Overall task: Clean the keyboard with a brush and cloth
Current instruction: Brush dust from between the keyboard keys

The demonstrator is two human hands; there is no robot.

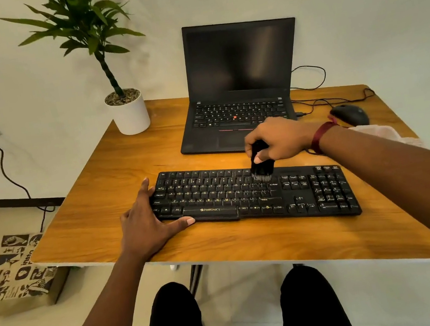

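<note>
A black full-size keyboard (292, 192) lies across the middle of the wooden table (103, 181). My right hand (279, 137) grips a small black brush (261, 167) bristles-down; the bristles touch the keys near the upper right of the letter block. My left hand (147, 222) rests on the keyboard's left end, fingers straight along its side and thumb lying along the front edge. A pale cloth (379, 132) lies on the table behind my right forearm, partly hidden.
An open black laptop (237, 85) stands behind the keyboard. A potted plant (128, 111) sits at the back left corner, a black mouse (351, 114) with cables at the back right. A printed bag (15, 270) lies on the floor to the left.
</note>
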